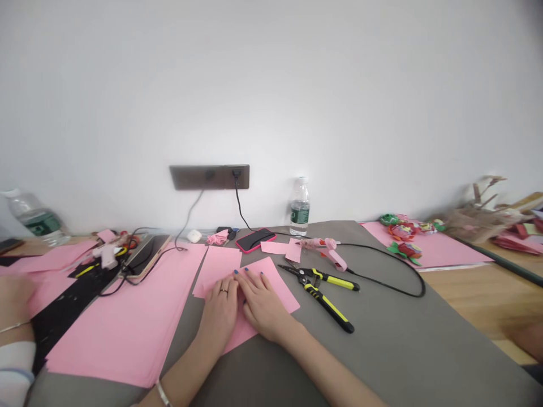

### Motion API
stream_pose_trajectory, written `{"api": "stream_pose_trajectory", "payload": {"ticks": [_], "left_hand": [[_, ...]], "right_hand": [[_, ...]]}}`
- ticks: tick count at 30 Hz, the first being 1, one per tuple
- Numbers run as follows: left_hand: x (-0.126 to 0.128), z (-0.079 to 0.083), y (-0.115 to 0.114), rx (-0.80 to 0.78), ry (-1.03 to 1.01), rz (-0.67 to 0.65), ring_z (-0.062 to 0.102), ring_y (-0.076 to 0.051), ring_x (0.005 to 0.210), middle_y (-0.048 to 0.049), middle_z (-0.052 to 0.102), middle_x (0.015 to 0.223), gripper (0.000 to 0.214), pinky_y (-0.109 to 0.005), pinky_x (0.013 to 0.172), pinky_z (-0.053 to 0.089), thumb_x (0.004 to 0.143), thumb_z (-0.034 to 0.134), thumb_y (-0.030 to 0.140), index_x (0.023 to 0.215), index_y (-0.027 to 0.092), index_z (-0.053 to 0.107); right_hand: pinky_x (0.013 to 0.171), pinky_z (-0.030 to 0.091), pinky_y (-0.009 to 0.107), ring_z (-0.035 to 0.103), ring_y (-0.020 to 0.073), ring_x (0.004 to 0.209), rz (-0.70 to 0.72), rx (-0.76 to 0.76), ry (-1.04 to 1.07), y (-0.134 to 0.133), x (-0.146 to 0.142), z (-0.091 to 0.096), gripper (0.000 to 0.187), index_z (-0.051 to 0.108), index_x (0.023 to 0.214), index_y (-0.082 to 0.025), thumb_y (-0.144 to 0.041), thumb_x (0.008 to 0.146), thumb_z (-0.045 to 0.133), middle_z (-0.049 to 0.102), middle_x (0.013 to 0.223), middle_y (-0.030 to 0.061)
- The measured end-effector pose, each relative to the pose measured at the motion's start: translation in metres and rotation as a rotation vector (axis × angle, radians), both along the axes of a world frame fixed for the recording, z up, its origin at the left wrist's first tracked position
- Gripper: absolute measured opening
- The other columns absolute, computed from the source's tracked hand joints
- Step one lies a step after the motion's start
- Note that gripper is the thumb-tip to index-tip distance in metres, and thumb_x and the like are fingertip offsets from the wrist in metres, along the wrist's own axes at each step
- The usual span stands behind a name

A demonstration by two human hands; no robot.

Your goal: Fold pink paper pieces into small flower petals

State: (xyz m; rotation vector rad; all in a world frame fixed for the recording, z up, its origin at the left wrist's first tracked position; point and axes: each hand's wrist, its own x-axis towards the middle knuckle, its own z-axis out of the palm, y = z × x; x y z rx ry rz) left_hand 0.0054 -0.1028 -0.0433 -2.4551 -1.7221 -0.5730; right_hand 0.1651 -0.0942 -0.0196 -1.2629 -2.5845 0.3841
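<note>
A sheet of pink paper (278, 282) lies on the grey tabletop with both my hands resting on it. My left hand (220, 308), a ring on one finger, presses down on the sheet with its fingers close together. Beside it, fingers stretched out flat and slightly apart, my right hand (263, 305) touches the same paper. The two hands meet near the sheet's middle and cover much of it, so any crease under them is hidden. Another pink piece (218, 265) sits just behind the left hand. Pliers with yellow and black handles (324, 288) lie to the right.
Left is a stack of large pink sheets (127, 328). Behind are a phone (255, 240), a water bottle (300, 209) and a corded pink glue gun (324, 249). Paper flowers (405, 234) lie at right. Another person's arm (14, 316) is at far left.
</note>
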Motion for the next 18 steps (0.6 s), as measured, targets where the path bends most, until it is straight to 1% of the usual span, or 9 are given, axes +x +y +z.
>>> {"api": "stream_pose_trajectory", "payload": {"ticks": [2, 4, 6, 8, 10, 12, 15, 18], "left_hand": [[-0.002, -0.011, 0.002, 0.039, 0.004, -0.012, 0.057, -0.031, 0.123, -0.0211, 0.061, 0.131, 0.040, -0.051, 0.099, 0.047, 0.091, 0.034, 0.007, 0.125, 0.011, 0.055], [-0.006, -0.016, 0.002, 0.052, 0.017, -0.043, 0.056, -0.030, 0.126, -0.0207, 0.059, 0.135, 0.043, -0.049, 0.101, 0.046, 0.091, 0.034, 0.009, 0.131, 0.009, 0.052], [-0.008, -0.014, -0.001, 0.050, 0.041, -0.045, 0.054, -0.031, 0.128, -0.0194, 0.057, 0.139, 0.046, -0.050, 0.103, 0.045, 0.092, 0.035, 0.013, 0.136, 0.008, 0.049], [-0.007, -0.008, -0.005, 0.040, 0.061, -0.009, 0.051, -0.031, 0.131, -0.0178, 0.055, 0.141, 0.048, -0.051, 0.105, 0.042, 0.093, 0.035, 0.017, 0.139, 0.011, 0.049], [-0.007, -0.001, -0.009, 0.023, 0.068, 0.046, 0.050, -0.031, 0.132, -0.0177, 0.054, 0.143, 0.048, -0.053, 0.107, 0.040, 0.094, 0.036, 0.022, 0.140, 0.012, 0.049], [-0.009, 0.003, -0.014, -0.001, 0.080, 0.100, 0.049, -0.033, 0.133, -0.0194, 0.052, 0.144, 0.051, -0.054, 0.106, 0.039, 0.094, 0.039, 0.028, 0.140, 0.010, 0.048], [-0.020, 0.003, -0.022, -0.026, 0.112, 0.173, 0.047, -0.036, 0.134, -0.0214, 0.050, 0.145, 0.056, -0.056, 0.105, 0.039, 0.091, 0.043, 0.035, 0.140, 0.009, 0.047], [-0.039, 0.003, -0.029, -0.017, 0.142, 0.197, 0.049, -0.037, 0.131, -0.0230, 0.052, 0.142, 0.056, -0.057, 0.105, 0.037, 0.089, 0.045, 0.038, 0.137, 0.008, 0.051]], "right_hand": [[0.119, 0.018, 0.056, 0.022, 0.0290, 0.147, -0.012, -0.004, 0.009, 0.000, -0.001, -0.001, 0.066, 0.026, 0.153, -0.011, -0.018, 0.089, 0.038, 0.031, 0.158, 0.0080], [0.119, 0.017, 0.057, 0.023, 0.0298, 0.146, -0.039, -0.003, 0.025, -0.001, -0.004, -0.001, 0.065, 0.027, 0.153, -0.011, -0.018, 0.089, 0.038, 0.033, 0.158, 0.0079], [0.118, 0.018, 0.057, 0.026, 0.0303, 0.146, -0.074, 0.004, 0.048, -0.001, -0.006, -0.001, 0.064, 0.029, 0.153, -0.012, -0.020, 0.090, 0.038, 0.034, 0.157, 0.0075], [0.118, 0.019, 0.058, 0.027, 0.0307, 0.145, -0.123, 0.019, 0.062, -0.001, -0.007, -0.001, 0.063, 0.031, 0.152, -0.013, -0.021, 0.090, 0.039, 0.037, 0.156, 0.0080], [0.117, 0.017, 0.059, 0.027, 0.0316, 0.145, -0.210, 0.030, 0.049, 0.002, -0.005, -0.001, 0.062, 0.033, 0.151, -0.013, -0.021, 0.090, 0.039, 0.041, 0.153, 0.0100], [0.117, 0.016, 0.061, 0.025, 0.0327, 0.146, -0.324, 0.034, 0.023, 0.006, 0.001, -0.002, 0.061, 0.035, 0.150, -0.010, -0.020, 0.090, 0.039, 0.043, 0.151, 0.0126], [0.116, 0.016, 0.062, 0.028, 0.0330, 0.145, -0.458, 0.047, 0.005, 0.013, 0.010, -0.003, 0.063, 0.032, 0.151, -0.008, -0.019, 0.090, 0.039, 0.040, 0.152, 0.0160], [0.115, 0.020, 0.059, 0.033, 0.0326, 0.143, -0.502, 0.070, 0.008, 0.016, 0.015, -0.005, 0.064, 0.031, 0.151, -0.007, -0.019, 0.089, 0.040, 0.039, 0.152, 0.0184]]}}
